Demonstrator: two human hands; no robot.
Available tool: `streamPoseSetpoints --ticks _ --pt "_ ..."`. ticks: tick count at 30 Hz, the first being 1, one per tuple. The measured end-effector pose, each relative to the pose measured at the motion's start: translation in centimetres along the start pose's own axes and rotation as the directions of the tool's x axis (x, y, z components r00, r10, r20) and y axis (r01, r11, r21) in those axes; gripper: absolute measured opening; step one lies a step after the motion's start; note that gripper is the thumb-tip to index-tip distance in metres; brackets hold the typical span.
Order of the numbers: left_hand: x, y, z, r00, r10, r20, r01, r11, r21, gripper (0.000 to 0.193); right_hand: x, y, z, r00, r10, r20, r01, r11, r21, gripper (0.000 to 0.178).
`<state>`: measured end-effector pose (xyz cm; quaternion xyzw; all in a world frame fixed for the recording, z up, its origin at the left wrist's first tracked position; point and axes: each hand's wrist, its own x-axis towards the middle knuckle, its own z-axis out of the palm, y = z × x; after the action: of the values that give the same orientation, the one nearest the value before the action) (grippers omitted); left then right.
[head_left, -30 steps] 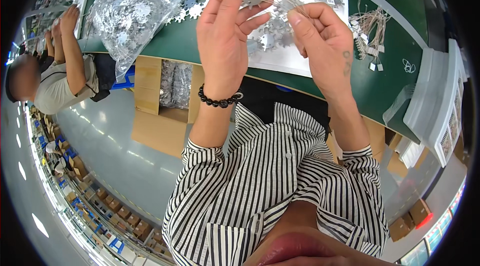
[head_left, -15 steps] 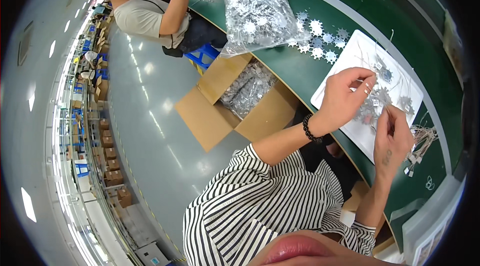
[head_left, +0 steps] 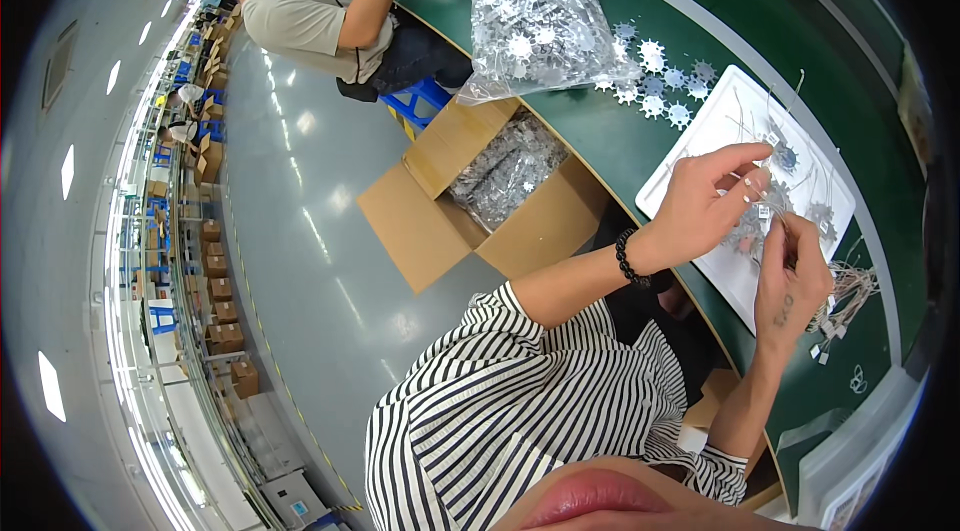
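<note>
Over a white tray point(head_left: 660, 186) on the bench, my left hand point(head_left: 708, 203) has its thumb and index finger curled close together. What sits between those fingertips is too small to make out. Just to the right, my right hand point(head_left: 793, 276) pinches a thin wire near the tray's middle. Beneath my fingers lie several silvery gear-shaped plates point(head_left: 822, 219) with thin wires and small white tags, partly hidden by my hands. A bundle of wires with white connectors point(head_left: 850, 296) rests beside the tray, near my right hand.
A clear bag of gear-shaped plates point(head_left: 540, 21) stands on the green bench point(head_left: 590, 126), with loose gear-shaped plates point(head_left: 655, 86) beside it. Below the edge, an open cardboard box point(head_left: 540, 231) holds more bagged pieces. A co-worker point(head_left: 310, 26) sits at the far left.
The whole view has shifted slightly, so the bench and box appear a little further right. Both hands stay over the tray, and their finger positions differ only slightly.
</note>
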<state>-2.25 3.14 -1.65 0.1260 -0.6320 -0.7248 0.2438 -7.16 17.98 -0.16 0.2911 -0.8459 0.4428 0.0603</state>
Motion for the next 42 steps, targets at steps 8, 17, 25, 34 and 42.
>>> streamPoseSetpoints --ticks 8,17,25,34,42 --pt "-0.3 0.0 0.7 0.998 0.053 0.034 -0.055 0.998 0.038 0.021 -0.4 0.2 0.3 0.989 0.148 -0.024 -0.142 0.979 0.147 0.01" --pt "0.4 0.3 1.3 0.967 0.243 0.073 -0.254 0.931 0.262 0.019 -1.5 2.7 -0.6 0.901 0.413 0.134 -0.423 0.766 0.484 0.014" --pt "1.9 4.4 2.1 0.85 0.509 0.135 -0.518 0.762 0.389 0.019 -2.1 6.4 -2.5 0.741 0.654 0.151 -0.591 0.53 0.607 0.026" --pt "-0.8 3.3 5.0 0.837 0.419 0.351 -0.525 0.795 0.304 0.016 -2.6 6.2 -2.5 0.897 0.442 -0.018 -0.359 0.751 0.554 0.038" --pt "-1.8 2.1 4.4 0.813 0.308 0.494 -0.447 0.874 0.191 0.017 -3.4 4.9 -2.8 0.959 0.277 0.064 -0.269 0.811 0.52 0.044"
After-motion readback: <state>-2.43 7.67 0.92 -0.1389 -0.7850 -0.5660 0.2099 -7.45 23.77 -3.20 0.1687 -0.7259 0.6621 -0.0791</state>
